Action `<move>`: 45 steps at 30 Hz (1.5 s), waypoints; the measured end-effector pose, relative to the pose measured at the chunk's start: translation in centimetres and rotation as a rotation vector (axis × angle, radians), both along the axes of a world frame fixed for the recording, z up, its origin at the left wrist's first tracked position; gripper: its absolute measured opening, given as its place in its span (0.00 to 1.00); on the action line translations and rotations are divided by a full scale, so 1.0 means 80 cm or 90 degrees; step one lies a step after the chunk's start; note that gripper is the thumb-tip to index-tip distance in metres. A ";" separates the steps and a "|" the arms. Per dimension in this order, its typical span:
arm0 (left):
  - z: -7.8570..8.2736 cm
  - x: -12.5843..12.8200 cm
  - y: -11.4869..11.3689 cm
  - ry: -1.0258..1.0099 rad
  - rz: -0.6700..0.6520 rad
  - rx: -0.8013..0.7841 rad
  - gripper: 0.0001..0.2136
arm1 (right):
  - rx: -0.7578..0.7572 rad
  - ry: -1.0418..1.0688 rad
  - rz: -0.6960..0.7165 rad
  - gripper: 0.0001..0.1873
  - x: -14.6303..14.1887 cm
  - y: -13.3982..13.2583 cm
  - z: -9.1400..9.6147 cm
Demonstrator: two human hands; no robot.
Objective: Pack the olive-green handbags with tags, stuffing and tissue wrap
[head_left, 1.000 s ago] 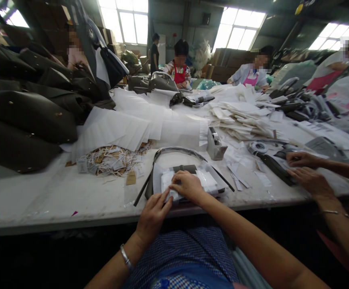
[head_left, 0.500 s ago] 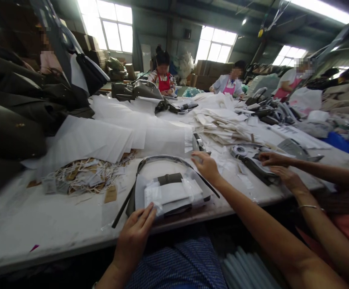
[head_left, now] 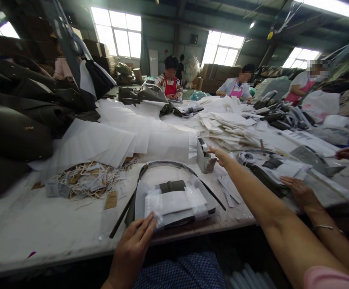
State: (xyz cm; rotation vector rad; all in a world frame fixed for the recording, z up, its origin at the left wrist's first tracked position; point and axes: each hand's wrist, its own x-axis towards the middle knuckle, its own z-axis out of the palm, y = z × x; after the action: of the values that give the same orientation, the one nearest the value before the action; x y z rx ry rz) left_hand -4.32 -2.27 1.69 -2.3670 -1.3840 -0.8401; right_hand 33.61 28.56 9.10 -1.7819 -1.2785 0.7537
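Note:
A small dark olive bag part wrapped in white paper and clear film lies at the table's near edge, with a grey strap arching behind it. My left hand rests on its near left corner, fingers stretched out and apart. My right hand is stretched forward to the grey tape dispenser and touches its right side; its fingers are pinched at the tape.
A heap of string hang tags lies at the left, dark bags pile beyond it. White paper sheets cover the middle. A neighbour's hand works on a dark piece at the right. Several people sit at the far side.
My right hand left the wrapped piece and reached forward to the tape dispenser. My left hand slid back to the piece's near corner and stays there.

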 end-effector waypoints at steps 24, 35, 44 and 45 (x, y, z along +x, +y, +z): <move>-0.004 0.002 0.000 -0.013 0.002 0.011 0.15 | 0.030 0.086 -0.062 0.29 0.026 -0.163 -0.044; -0.006 0.002 0.001 -0.020 -0.009 0.001 0.16 | 0.047 -0.343 -0.040 0.08 0.057 -0.138 -0.010; -0.013 0.000 0.001 -0.004 -0.006 0.000 0.16 | -0.021 -0.466 -0.029 0.09 0.057 -0.124 0.005; -0.015 0.000 0.001 -0.007 -0.001 0.000 0.17 | -0.025 -0.465 -0.033 0.10 0.055 -0.126 0.002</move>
State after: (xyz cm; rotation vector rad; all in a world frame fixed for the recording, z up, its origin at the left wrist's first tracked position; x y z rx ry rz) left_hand -4.30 -2.20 0.52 -2.3678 -1.3871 -0.8546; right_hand 38.04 18.50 9.23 -2.2086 -1.6634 0.0746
